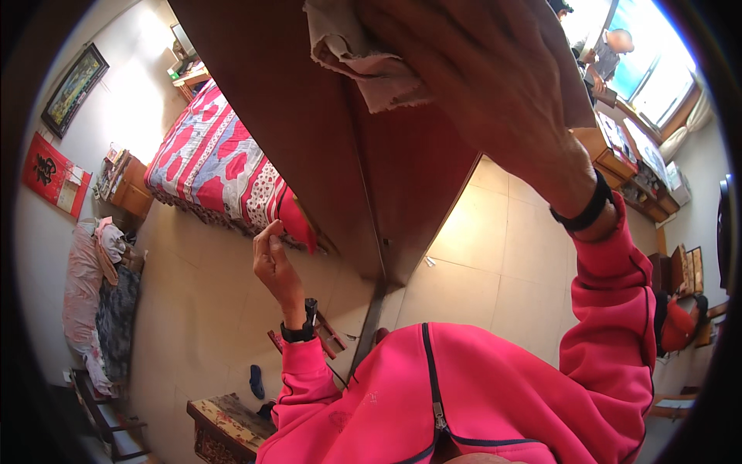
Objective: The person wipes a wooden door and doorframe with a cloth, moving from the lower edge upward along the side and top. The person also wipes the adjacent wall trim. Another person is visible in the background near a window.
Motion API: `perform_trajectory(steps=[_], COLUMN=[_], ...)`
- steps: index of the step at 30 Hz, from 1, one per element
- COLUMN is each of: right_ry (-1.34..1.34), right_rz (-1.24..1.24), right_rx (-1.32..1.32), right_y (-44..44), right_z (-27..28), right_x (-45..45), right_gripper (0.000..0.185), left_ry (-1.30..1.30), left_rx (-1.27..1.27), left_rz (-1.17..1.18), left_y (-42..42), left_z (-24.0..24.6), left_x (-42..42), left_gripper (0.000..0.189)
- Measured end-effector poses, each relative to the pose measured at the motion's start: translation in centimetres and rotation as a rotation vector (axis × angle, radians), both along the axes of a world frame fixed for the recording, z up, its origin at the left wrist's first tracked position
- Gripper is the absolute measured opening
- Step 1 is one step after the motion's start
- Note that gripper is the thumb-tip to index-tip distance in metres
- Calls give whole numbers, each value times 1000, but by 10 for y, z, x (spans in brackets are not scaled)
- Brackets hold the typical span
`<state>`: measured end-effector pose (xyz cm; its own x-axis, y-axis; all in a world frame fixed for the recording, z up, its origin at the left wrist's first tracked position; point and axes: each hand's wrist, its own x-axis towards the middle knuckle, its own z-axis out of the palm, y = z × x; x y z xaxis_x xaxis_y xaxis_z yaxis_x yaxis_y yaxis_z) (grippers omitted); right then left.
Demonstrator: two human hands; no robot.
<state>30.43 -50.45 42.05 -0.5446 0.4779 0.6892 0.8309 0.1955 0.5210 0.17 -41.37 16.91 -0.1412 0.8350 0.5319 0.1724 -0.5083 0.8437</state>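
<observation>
My right hand (469, 64) is raised high at the top of the view. It presses a pale cloth with frayed edges (388, 81) against a dark reddish-brown wooden door (406, 162); the fingertips are cut off or hidden. Black bands circle both wrists, below the cuffs of a pink zipped jacket (493, 383). My left hand (278, 267) hangs in the air left of the door's lower part, its fingers loosely bent, with nothing seen in it. The door's inner edge runs down to a dark floor strip (368, 330).
A bed with a patterned red and white cover (214, 156) stands at left, near a wooden cabinet (132, 187). A patterned stool (232, 423) and a blue slipper (256, 381) lie low left. People are at the upper right (606, 58) and far right (681, 325).
</observation>
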Motion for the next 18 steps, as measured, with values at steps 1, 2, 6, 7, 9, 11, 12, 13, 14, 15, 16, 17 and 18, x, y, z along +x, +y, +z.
perform_trajectory(steps=[1,2,6,7,9,11,12,13,14,15,16,17,18], right_ry=[20,40,32,-285,-888,-1441,-1692,-1937,-2175,-2408,-2435,-2459,-2473], right_rz=[-7,-12,-74,-239,-607,-958,-1142,-1317,-1477,-1621,-1512,-1395,-1269], right_rx=[7,13,-31,43,275,720,1003,1302,1617,1955,2107,2253,2399], right_y=[1,3,9,4,-3,-3,-1,0,1,0,-1,-2,-2], right_z=[-3,-7,-37,-49,-76,-115,-137,-159,-181,-201,-219,-234,-251], right_x=[-6,-11,-18,-16,-5,5,10,14,18,23,27,34,37], right_gripper=[50,49,54,56,60,62,62,63,63,64,64,63,63], left_ry=[-6,-12,36,23,7,27,40,35,33,28,43,57,71], left_rx=[-3,-6,-10,-43,-53,-45,-39,-42,-45,-57,-50,-54,-51], left_rz=[-21,-26,21,12,12,20,18,24,24,29,21,20,21], left_y=[1,1,4,5,8,10,10,10,10,8,6,3,1], left_z=[-1,-2,-3,-3,-3,-3,-3,-2,-2,0,1,3,5], left_x=[1,1,-2,-3,-5,-7,-8,-7,-5,-3,-1,3,5], left_gripper=[28,28,28,28,28,28,28,28,29,29,29,29,29])
